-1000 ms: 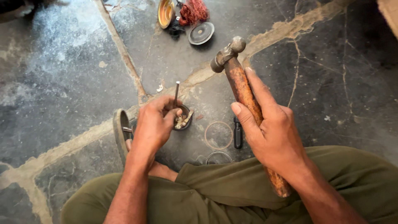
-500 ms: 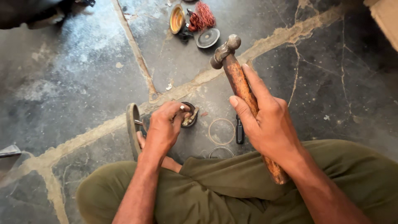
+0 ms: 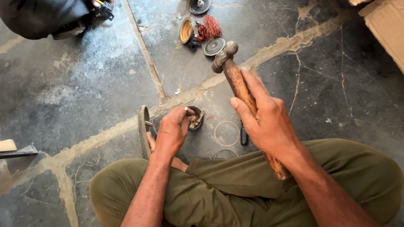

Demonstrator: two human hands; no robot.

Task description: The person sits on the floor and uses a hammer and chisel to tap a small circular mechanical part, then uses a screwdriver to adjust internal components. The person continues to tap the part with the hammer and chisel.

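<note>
head view: hammer in right hand

- Red wire coil lies on the cracked stone floor.
- Brass dish just left of the coil.
- Dark disc just below the coil.
- Cardboard box far right of the coil.

My left hand hides most of the small round metal part; I cannot make out its inside. Cardboard box cut off at right edge.
</note>
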